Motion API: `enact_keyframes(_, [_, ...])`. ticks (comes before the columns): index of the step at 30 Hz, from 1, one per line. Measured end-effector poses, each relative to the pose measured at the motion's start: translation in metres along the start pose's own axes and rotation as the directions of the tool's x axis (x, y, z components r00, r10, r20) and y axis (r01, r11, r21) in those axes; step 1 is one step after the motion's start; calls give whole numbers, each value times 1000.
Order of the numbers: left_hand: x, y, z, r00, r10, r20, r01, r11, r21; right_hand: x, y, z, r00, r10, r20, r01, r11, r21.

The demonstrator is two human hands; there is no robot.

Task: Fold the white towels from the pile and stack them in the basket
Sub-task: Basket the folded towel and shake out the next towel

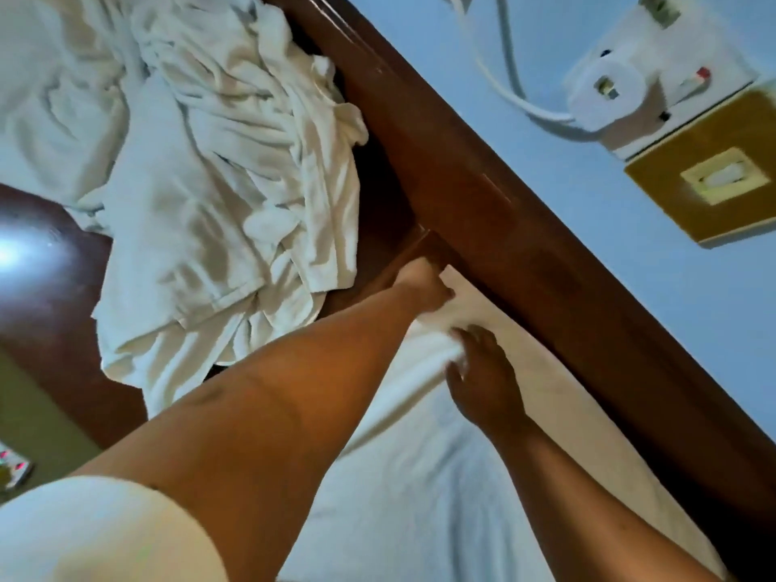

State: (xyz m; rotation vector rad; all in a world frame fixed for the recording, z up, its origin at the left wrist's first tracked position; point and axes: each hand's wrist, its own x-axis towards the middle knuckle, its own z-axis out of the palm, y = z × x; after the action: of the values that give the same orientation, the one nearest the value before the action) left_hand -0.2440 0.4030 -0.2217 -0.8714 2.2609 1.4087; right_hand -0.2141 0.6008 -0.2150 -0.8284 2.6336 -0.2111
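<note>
Towels waiting to be folded lay in a crumpled white pile (218, 174) on the dark wooden surface (54, 312), off to the left of where I was working. One flat towel (403, 476) was spread out in front of me, its far edge pushed up against a wooden rail (504, 228) that ran along the blue wall. My left hand (422, 287) was clamped on the far corner of that towel, right by the rail, fingers curled round the cloth. My right hand (483, 380) sat just beside it, fingers pinching a bunched ridge of the same towel. The basket was nowhere in view.

I judged I was mid-fold, gathering the far edge to bring it back toward me. I saw several risks from there. The two hands were close together, so the rest of the far edge was unsupported and could sag or drag, giving a crooked fold. The bunched cloth under the right hand could get folded in as a lump. The corner sat tight against the rail and might catch there. The pile's loose edge lay near my left arm, and a wide sweep could pull it along.
</note>
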Motion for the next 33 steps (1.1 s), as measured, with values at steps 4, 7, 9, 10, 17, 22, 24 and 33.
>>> enact_keyframes(4, [23, 8, -11, 996, 75, -39, -74, 997, 29, 48, 13, 3, 999, 30, -41, -35, 993, -113])
enact_keyframes(7, [29, -6, -4, 991, 104, -85, -104, 995, 13, 60, 10, 10, 997, 72, -24, -74, 993, -88])
enact_keyframes(9, [26, -12, -2, 984, 139, -110, -137, 990, 24, 57, 5, 7, 995, 100, 31, -97, 992, -81])
enact_keyframes(10, [23, -15, -3, 983, 146, -114, -144, 989, 31, 56, 2, 6, 989, 119, 87, -112, 990, -88])
enact_keyframes(17, [-56, -89, -17, 993, 29, -114, -21, 997, 69, 17, -30, 11, 980, 149, 133, -135, 985, -110])
enact_keyframes(22, [-157, -169, -22, 995, 7, -101, -2, 999, 48, -49, -89, 35, 983, -58, 175, 82, 988, -129])
enact_keyframes(24, [-191, -201, -20, 993, 44, -107, -32, 994, 105, -72, -112, 50, 963, -147, 224, 178, 976, -126])
enact_keyframes(33, [-273, -245, -11, 993, 85, -81, -57, 954, 295, -156, -156, 77, 892, -171, 418, 231, 968, -96])
